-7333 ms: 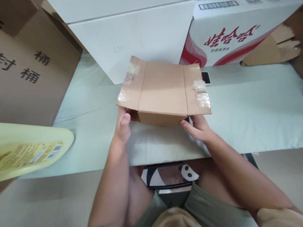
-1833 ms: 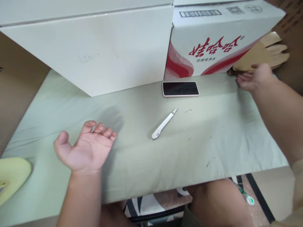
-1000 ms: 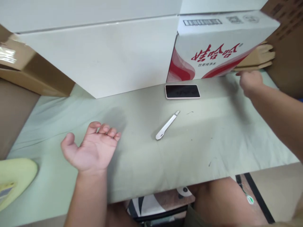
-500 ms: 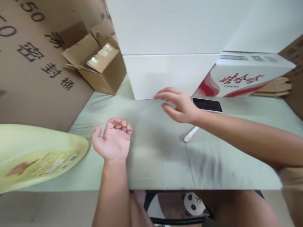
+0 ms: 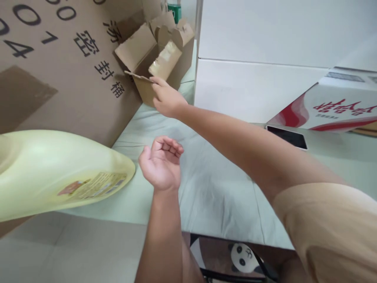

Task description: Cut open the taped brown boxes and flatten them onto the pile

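Note:
My right hand (image 5: 167,99) reaches across to the back left. Its fingers are closed on the front flap of a small open cardboard box (image 5: 160,51) with old tape on its flaps. The box stands on the pale green cloth (image 5: 218,188) of the table, between two bigger boxes. My left hand (image 5: 161,165) rests palm up on the cloth near the front. Its fingers are loosely curled, the thumb apart, and nothing is in it.
A large brown carton (image 5: 59,67) with black print fills the left. A yellow plastic container (image 5: 59,173) lies in front of it. A big white box (image 5: 253,86) and a red-and-white carton (image 5: 332,114) stand behind, with a dark phone (image 5: 287,136) beside them.
My right hand has swung from the far right across to the small box at back left and taken its flap. The view has turned left. My left hand's fingers have curled in.

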Demonstrator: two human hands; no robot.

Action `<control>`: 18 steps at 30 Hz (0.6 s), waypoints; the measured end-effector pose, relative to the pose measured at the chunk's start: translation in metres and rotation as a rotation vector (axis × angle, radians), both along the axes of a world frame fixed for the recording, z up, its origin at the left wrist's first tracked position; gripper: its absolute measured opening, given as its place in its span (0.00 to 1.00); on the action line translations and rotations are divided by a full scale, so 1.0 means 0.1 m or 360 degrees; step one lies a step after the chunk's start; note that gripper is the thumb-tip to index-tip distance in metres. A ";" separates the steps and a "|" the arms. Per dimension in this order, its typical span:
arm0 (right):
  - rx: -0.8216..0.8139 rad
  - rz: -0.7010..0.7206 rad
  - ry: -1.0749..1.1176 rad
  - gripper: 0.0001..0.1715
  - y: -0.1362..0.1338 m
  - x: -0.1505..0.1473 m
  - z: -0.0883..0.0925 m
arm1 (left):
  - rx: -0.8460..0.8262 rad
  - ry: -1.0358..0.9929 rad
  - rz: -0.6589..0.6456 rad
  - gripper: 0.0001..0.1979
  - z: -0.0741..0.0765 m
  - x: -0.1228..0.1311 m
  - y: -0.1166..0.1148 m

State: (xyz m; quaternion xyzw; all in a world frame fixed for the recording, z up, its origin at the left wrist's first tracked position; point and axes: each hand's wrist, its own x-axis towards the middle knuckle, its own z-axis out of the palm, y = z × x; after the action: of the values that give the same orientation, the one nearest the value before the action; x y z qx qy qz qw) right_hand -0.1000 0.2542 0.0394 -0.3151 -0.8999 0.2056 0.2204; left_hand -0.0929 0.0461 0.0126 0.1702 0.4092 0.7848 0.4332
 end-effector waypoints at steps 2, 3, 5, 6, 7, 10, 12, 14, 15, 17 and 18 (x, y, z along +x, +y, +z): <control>0.0091 0.0031 0.0083 0.28 -0.16 0.30 -0.05 | -0.0024 0.0101 0.0248 0.23 -0.04 0.00 0.01; 0.0107 0.0064 0.0140 0.28 -0.27 0.48 -0.09 | -0.0046 0.0146 0.0386 0.22 -0.06 -0.01 0.02; 0.0063 0.0157 0.0278 0.28 -0.54 0.89 -0.14 | -0.0090 0.0198 0.0616 0.18 -0.09 -0.03 0.04; 0.0038 0.0216 0.0355 0.27 -0.71 1.12 -0.16 | -0.0100 0.0204 0.0690 0.16 -0.11 -0.04 0.06; 0.0016 0.0276 0.0426 0.24 -0.90 1.36 -0.17 | -0.0100 0.0207 0.0756 0.14 -0.11 -0.05 0.07; -0.0049 0.0319 0.0629 0.17 -1.50 2.08 -0.11 | 0.0003 0.0231 0.0869 0.11 -0.08 -0.05 0.12; -0.0084 0.0232 0.0692 0.16 -1.88 2.55 -0.02 | 0.0142 0.0212 0.0757 0.10 -0.02 0.00 0.14; -0.0097 0.0195 0.0712 0.17 -2.19 2.94 0.06 | 0.0230 0.0166 0.0513 0.12 0.04 0.11 0.15; -0.0081 0.0166 0.0711 0.18 -2.31 3.10 0.08 | 0.0232 0.0156 0.0366 0.14 0.06 0.17 0.14; -0.0047 0.0084 0.0735 0.17 -2.50 3.30 0.09 | 0.0180 0.0179 0.0149 0.21 0.06 0.28 0.13; -0.0035 0.0047 0.0755 0.17 -2.56 3.35 0.07 | 0.0127 0.0219 0.0066 0.23 0.04 0.31 0.13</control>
State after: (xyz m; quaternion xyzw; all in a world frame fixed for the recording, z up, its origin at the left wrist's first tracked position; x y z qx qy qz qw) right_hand 0.2353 -0.0020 0.0465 -0.2470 -0.8251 0.2870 0.4192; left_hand -0.0619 0.0588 0.0162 0.2323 0.4098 0.7957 0.3807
